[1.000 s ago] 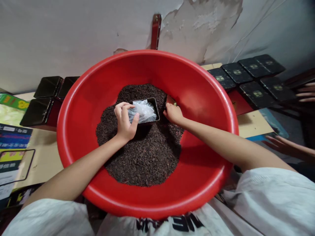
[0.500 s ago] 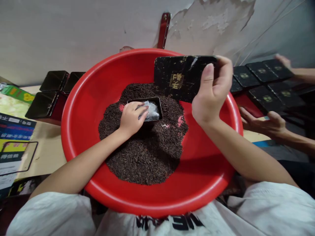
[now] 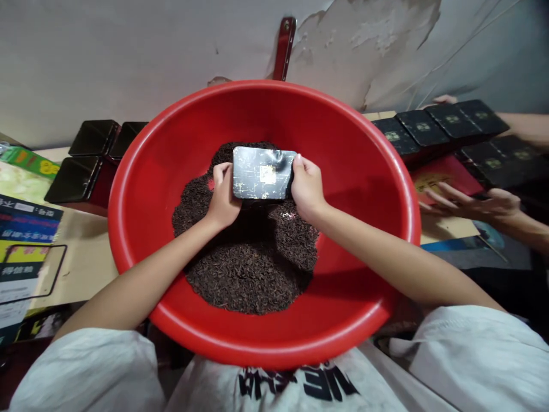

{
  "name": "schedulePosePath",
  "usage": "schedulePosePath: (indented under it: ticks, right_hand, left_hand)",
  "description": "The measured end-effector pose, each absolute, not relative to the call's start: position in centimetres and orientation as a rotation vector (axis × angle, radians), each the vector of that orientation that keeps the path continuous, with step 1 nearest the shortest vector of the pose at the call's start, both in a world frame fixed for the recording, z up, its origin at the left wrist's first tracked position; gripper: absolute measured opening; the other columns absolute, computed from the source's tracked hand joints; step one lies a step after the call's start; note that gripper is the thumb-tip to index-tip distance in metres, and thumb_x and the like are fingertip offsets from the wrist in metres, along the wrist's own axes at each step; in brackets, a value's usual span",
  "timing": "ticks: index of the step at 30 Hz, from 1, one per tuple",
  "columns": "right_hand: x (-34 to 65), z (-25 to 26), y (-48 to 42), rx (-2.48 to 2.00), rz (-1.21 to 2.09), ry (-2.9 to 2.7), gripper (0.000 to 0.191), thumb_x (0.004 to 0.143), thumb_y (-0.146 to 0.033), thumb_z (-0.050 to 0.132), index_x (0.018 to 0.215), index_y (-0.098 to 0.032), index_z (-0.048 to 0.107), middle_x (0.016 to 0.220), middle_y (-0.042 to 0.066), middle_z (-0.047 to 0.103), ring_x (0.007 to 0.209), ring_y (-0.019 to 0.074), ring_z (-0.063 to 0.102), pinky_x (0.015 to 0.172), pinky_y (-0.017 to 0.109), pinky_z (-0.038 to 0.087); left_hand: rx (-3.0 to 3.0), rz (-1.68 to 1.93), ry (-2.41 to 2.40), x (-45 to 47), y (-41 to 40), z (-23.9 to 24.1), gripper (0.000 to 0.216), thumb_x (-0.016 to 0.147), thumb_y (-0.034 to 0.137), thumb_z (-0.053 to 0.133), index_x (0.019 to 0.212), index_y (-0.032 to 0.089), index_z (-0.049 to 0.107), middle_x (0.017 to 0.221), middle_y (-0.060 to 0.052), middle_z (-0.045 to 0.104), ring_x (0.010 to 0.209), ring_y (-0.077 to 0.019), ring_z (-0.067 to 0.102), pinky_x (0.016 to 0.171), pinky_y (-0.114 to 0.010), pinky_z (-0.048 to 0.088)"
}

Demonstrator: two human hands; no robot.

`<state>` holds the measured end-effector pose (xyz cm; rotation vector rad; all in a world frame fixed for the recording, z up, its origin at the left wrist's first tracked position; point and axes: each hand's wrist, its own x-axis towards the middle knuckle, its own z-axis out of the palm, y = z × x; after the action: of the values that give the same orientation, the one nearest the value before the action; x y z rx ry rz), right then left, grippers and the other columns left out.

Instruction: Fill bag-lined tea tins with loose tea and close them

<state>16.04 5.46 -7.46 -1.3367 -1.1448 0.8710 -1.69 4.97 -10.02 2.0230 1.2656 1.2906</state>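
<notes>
Black tin (image 3: 251,174), centre frame: left hand (image 3: 225,199) and right hand (image 3: 309,187) curled around opposite ends, presumably steadying it evenly.

Along the left edge of the pale tabletop (image 3: 81,243), a printed sheet (image 3: 21,283) banded in blue, yellow and dark tones is seen; a green packet (image 3: 28,163) is placed near the far left corner. Behind, the grey wall (image 3: 141,46) is marked by peeling, and a dark red strip (image 3: 285,48) is stood tilted.
</notes>
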Motion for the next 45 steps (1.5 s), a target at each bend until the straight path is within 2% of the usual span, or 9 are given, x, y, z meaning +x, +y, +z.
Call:
schedulePosePath:
  ticks: [5,9,14,18,22,27,32,35,45]
  right_hand:
    - [15.0,-8.8,4.9,-1.322,0.844,-1.217,0.044,0.084,-0.061,0.036,0.070,-0.021,0.046,0.076,0.004,0.056,0.079,0.0170,0.053,0.077,0.034,0.044]
    - [14.9,-9.2,5.0,-1.323,0.860,-1.134,0.036,0.086,-0.049,0.038,0.086,-0.018,0.056,0.095,0.008,0.064,0.092,0.0189,0.058,0.087,0.036,0.044]
    - [15.1,-9.8,5.4,-1.375,0.899,-1.120,0.034,0.085,-0.041,0.045,0.102,-0.017,0.061,0.111,0.011,0.063,0.106,0.0204,0.056,0.096,0.039,0.043]
    - [15.2,-9.8,5.5,-1.386,0.946,-1.143,0.030,0.082,-0.037,0.052,0.106,-0.021,0.060,0.116,0.009,0.061,0.105,0.0193,0.055,0.099,0.040,0.042]
    - [15.3,-9.2,5.7,-1.349,1.046,-1.157,0.028,0.078,-0.039,0.059,0.102,-0.025,0.059,0.118,0.004,0.061,0.109,0.0194,0.055,0.102,0.042,0.039]
    - [15.1,-9.0,5.8,-1.369,1.203,-1.078,0.031,0.070,-0.048,0.065,0.088,-0.023,0.056,0.091,0.002,0.062,0.088,0.0174,0.057,0.085,0.037,0.047]
    - [15.1,-8.9,5.6,-1.405,1.208,-0.995,0.040,0.066,-0.045,0.070,0.095,-0.023,0.054,0.099,0.004,0.061,0.092,0.0180,0.057,0.086,0.037,0.046]
    - [15.0,-8.5,5.4,-1.383,1.263,-1.108,0.035,0.067,-0.048,0.068,0.087,-0.021,0.058,0.092,0.003,0.062,0.087,0.0181,0.058,0.084,0.038,0.047]
    - [14.8,-8.9,3.1,-1.319,1.130,-1.279,0.033,0.070,-0.047,0.069,0.086,-0.022,0.054,0.104,0.005,0.064,0.102,0.0188,0.058,0.100,0.040,0.039]
  left_hand:
    - [1.559,1.693,1.254,-0.5,4.3,-11.3,0.062,0.078,0.062,0.055,0.125,0.025,0.040,0.117,-0.009,0.045,0.113,-0.0241,0.046,0.103,-0.040,0.036]
    - [1.123,1.680,1.237,-0.6,4.6,-11.1,0.062,0.077,0.072,0.046,0.116,0.024,0.048,0.114,-0.008,0.054,0.117,-0.0247,0.049,0.106,-0.039,0.036]
    - [0.922,1.435,1.191,-0.6,4.6,-9.8,0.063,0.063,0.052,0.068,0.115,0.019,0.053,0.124,-0.010,0.055,0.126,-0.0292,0.046,0.108,-0.041,0.036]
    - [0.887,1.335,1.221,-0.6,4.3,-9.3,0.060,0.065,0.040,0.067,0.120,0.020,0.051,0.125,-0.008,0.057,0.116,-0.0258,0.055,0.099,-0.037,0.045]
    - [0.885,1.291,1.249,-1.1,5.0,-9.4,0.046,0.071,0.046,0.064,0.108,0.020,0.058,0.108,-0.006,0.065,0.100,-0.0220,0.061,0.086,-0.032,0.050]
    - [0.932,1.314,1.244,-1.3,5.5,-9.4,0.035,0.069,0.047,0.067,0.087,0.018,0.063,0.090,-0.004,0.067,0.089,-0.0186,0.061,0.081,-0.029,0.048]
    - [0.880,1.278,1.319,-1.0,4.8,-8.4,0.029,0.076,0.039,0.062,0.096,0.018,0.065,0.101,-0.005,0.069,0.098,-0.0202,0.061,0.089,-0.032,0.048]
    - [0.842,1.209,1.415,-0.8,4.3,-7.5,0.027,0.083,0.036,0.057,0.101,0.018,0.064,0.111,-0.006,0.067,0.107,-0.0220,0.060,0.097,-0.036,0.045]
    - [1.164,1.151,1.665,-0.3,2.2,-8.7,0.050,0.079,0.063,0.057,0.097,0.017,0.063,0.110,-0.012,0.066,0.111,-0.0290,0.057,0.102,-0.044,0.039]
